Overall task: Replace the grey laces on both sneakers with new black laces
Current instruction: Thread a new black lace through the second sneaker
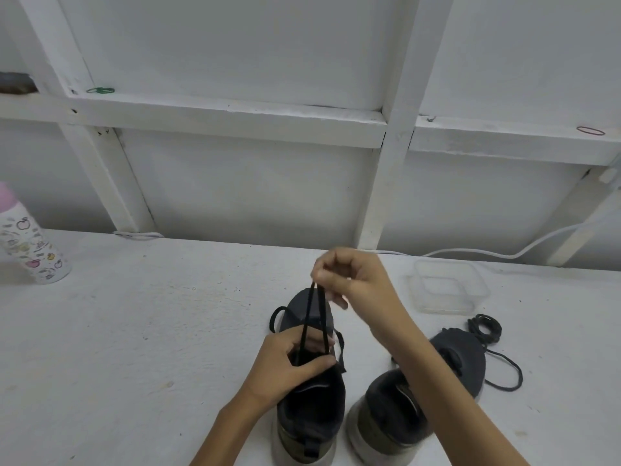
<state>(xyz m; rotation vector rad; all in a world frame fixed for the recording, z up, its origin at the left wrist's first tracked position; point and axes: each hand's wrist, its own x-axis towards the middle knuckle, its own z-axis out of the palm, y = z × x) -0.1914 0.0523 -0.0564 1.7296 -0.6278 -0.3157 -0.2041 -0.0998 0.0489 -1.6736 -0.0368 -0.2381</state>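
One person's two bare arms are in view. The left hand (292, 364) and left forearm (228, 428) are uncovered all the way to the picture's lower edge. The right hand (356, 280) and right forearm (447, 381) are bare too, and slender. The fingernails (343, 304) on the right hand look short.
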